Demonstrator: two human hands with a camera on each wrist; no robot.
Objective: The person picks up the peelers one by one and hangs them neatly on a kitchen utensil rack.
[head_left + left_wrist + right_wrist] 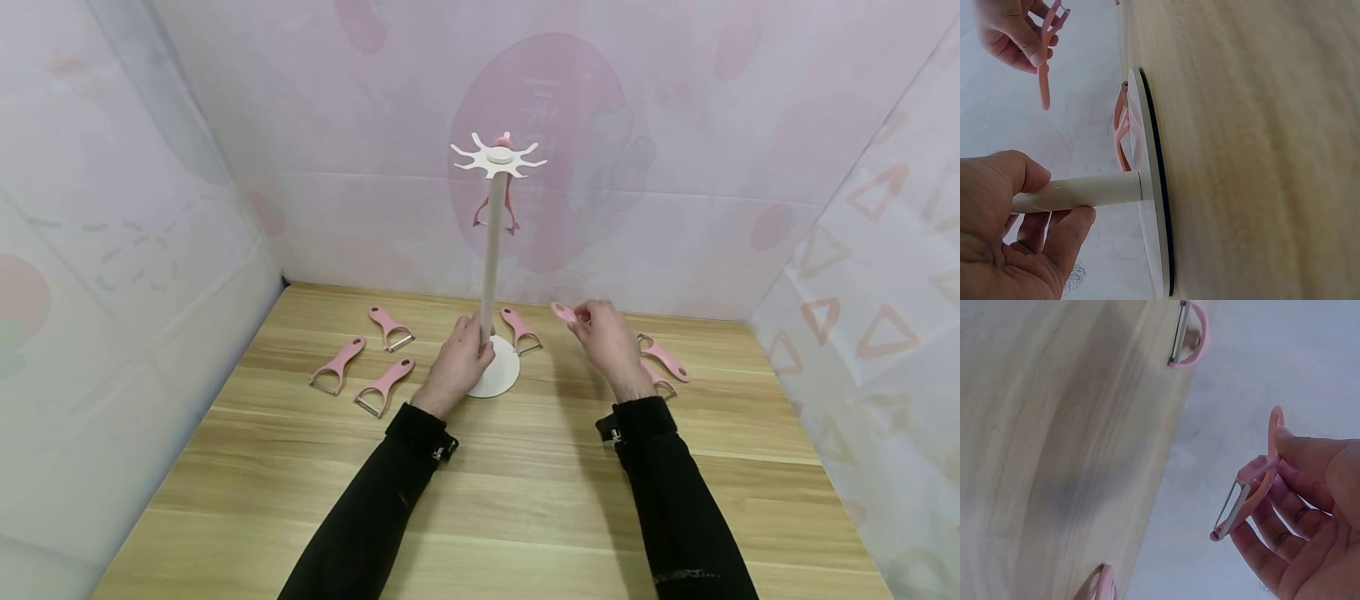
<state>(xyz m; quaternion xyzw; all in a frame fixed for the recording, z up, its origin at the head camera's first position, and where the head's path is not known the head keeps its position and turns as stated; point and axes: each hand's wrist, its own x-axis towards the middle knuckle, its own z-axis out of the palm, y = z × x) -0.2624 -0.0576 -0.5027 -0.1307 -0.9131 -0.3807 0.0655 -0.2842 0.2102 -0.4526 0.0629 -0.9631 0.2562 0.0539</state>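
My left hand point(456, 365) grips the white pole point(492, 258) of an upright stand just above its round base point(501, 380); in the left wrist view the thumb and fingers curl around the pole point(1107, 190). My right hand point(611, 348) holds a pink peeler point(562, 312) above the table, to the right of the stand. The right wrist view shows thumb and fingers pinching the peeler point(1257, 467) by its handle, with the metal blade exposed. Another peeler point(512, 218) hangs from a rear arm of the stand's hooked top point(500, 157).
Several pink peelers lie on the wooden table point(495, 517): a group to the left including one peeler point(387, 383), one peeler point(514, 322) just behind the base, and two to the right, including a peeler point(666, 360) near my right wrist. Patterned cloth walls point(360, 233) enclose the table.
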